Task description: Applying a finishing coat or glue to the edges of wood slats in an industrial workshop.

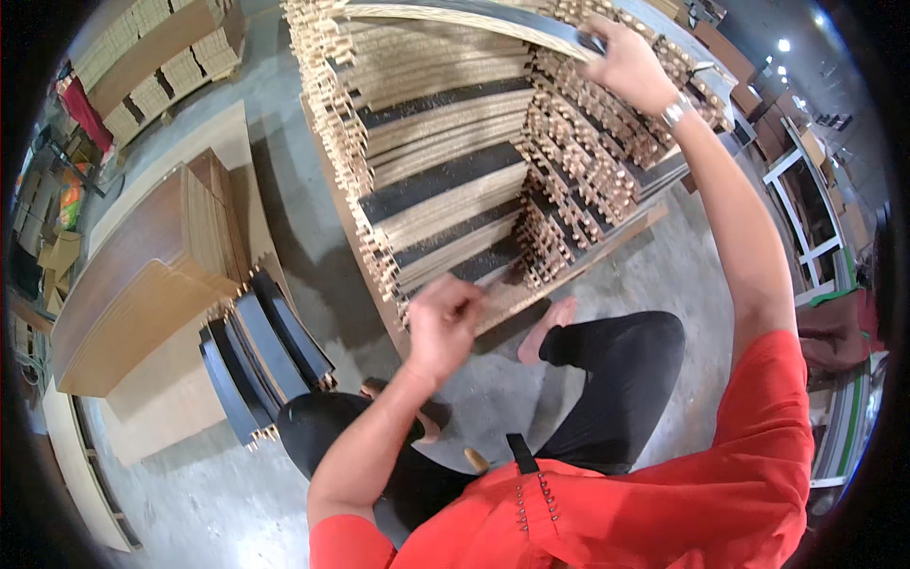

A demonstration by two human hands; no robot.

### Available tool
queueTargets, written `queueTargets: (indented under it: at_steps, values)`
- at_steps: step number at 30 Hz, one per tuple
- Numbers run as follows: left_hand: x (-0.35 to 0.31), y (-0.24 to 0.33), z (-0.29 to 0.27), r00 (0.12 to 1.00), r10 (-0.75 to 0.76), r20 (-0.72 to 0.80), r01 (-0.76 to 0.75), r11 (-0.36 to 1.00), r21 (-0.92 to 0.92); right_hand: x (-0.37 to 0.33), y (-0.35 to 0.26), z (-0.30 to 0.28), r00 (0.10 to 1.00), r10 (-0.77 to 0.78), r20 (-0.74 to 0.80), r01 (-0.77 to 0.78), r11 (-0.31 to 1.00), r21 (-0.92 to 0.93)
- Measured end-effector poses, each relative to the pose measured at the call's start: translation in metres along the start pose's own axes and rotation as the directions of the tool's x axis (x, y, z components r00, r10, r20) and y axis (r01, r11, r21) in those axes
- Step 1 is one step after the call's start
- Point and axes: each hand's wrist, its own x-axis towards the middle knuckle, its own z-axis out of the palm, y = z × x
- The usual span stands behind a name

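My right hand is closed round the end of a long wooden slat with a dark face and pale edge, above the far part of a big stack. The slat runs from my hand to the left. Over the near edge of the stack, my left hand is curled into a loose fist, slightly blurred, with nothing visible in it. The stacked slats have pale edges, some dark faces, and rows of small wooden pegs sticking out at their ends.
Several curved dark slats with pegged ends lie by my left leg. Beside them, curved brown panels stand on a flat board. Another panel stack is at the far left; a white frame stands at the right.
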Motion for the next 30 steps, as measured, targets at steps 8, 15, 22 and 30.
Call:
queueTargets:
  at_steps: [8, 15, 22, 30]
  values:
    - [0.025, 0.001, -0.048, 0.924, -0.093, -0.371, 0.068, 0.994, -0.080, -0.230, 0.011, 0.072, 0.965, 0.245, 0.094, -0.244, 0.969, -0.030]
    - [0.025, -0.048, -0.026, 0.953, -0.081, -0.294, 0.074, 0.997, -0.033, -0.283, -0.029, 0.158, 0.909, 0.352, 0.225, -0.370, 0.928, 0.041]
    - [0.028, -0.086, -0.007, 0.987, -0.084, -0.139, 0.146, 0.836, 0.528, -0.310, -0.040, 0.139, 0.852, 0.287, 0.437, -0.420, 0.874, 0.244]
    - [0.066, -0.115, 0.005, 0.997, 0.003, -0.077, 0.061, 0.585, 0.809, -0.328, -0.054, 0.148, 0.893, 0.253, 0.372, -0.430, 0.723, 0.541]
